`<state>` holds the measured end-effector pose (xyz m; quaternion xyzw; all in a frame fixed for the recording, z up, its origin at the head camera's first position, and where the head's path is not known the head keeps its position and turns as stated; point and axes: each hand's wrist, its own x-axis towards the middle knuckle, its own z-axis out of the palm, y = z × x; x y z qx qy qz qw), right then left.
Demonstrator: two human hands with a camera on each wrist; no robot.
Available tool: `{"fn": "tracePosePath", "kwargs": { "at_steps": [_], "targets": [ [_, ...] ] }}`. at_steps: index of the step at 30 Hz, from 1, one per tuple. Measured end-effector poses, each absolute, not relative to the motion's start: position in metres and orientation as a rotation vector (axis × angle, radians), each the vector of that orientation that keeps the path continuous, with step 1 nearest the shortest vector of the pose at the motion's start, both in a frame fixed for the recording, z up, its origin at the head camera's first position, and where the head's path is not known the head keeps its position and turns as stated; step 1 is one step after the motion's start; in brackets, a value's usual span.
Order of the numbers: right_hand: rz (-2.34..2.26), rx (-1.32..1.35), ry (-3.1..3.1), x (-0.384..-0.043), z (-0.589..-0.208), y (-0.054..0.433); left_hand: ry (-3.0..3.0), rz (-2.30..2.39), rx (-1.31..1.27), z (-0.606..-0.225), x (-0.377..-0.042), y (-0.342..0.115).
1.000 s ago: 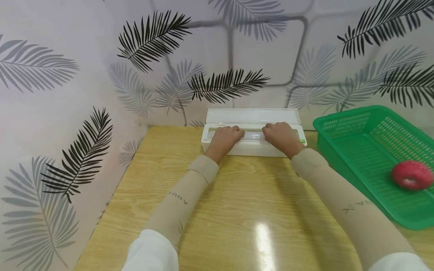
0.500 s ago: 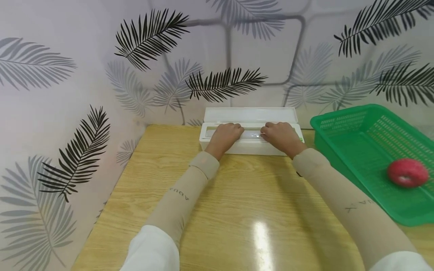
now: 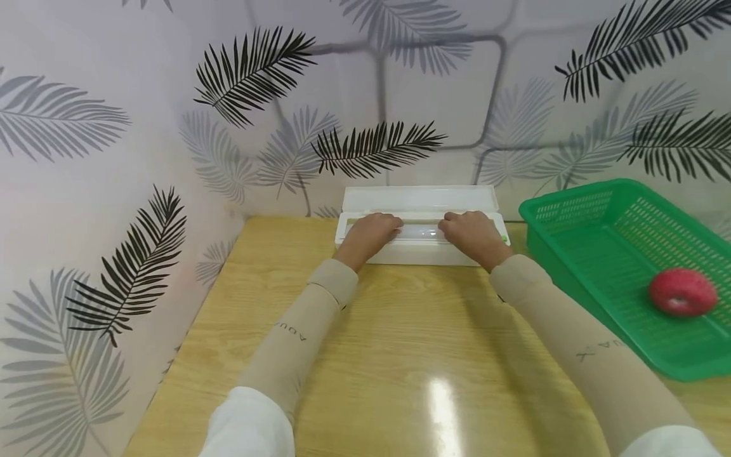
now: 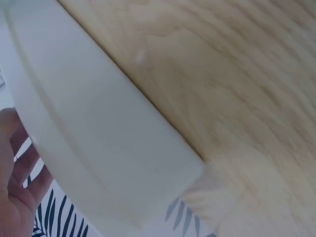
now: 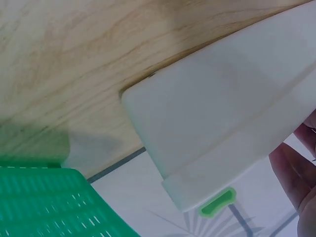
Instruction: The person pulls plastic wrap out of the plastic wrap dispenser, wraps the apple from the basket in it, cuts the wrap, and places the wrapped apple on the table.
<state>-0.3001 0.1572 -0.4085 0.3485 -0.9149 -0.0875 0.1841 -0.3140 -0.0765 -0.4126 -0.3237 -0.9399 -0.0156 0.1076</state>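
At the back of the table a long white cling film dispenser (image 3: pixel 434 254) stands with its lid (image 3: pixel 419 198) raised against the wall. Inside its slot a shiny, clear cling film roll (image 3: pixel 421 231) shows between the hands. My left hand (image 3: pixel 370 235) reaches over the slot's left part, fingers bent down onto the film. Opposite it, my right hand (image 3: pixel 474 236) lies over the right part, fingers likewise bent toward the film. Both sets of fingertips are partly hidden, and I cannot tell whether they pinch the film. A green cutter slider (image 5: pixel 217 202) sits at the dispenser's right end.
A green plastic basket (image 3: pixel 577 298) stands close to the dispenser's right end, with a round red fruit-like thing (image 3: pixel 682 292) in it. The wooden table (image 3: pixel 394 355) stretches toward me. Leaf-patterned wall (image 3: pixel 434 95) rises right behind the dispenser and along the left.
My left hand has slid slightly left along the slot, widening the gap between the hands. The right hand stays over the right part. The dispenser and its lid stay put.
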Motion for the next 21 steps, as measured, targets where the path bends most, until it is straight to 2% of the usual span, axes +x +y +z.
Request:
{"fn": "tracePosePath", "kwargs": {
  "at_steps": [6, 15, 21],
  "targets": [
    [-0.327, 1.023, -2.577, -0.299, -0.407, 0.151, -2.717, -0.095, -0.999, -0.415, -0.309, -0.087],
    [-0.393, 1.028, -2.569, -0.296, -0.404, 0.151, -2.691, 0.067, -0.954, -0.416, -0.31, -0.075],
    [-0.283, 1.027, -2.598, -0.297, -0.404, 0.155, -2.659, 0.118, -0.966, -0.419, -0.315, -0.074]
  ]
}}
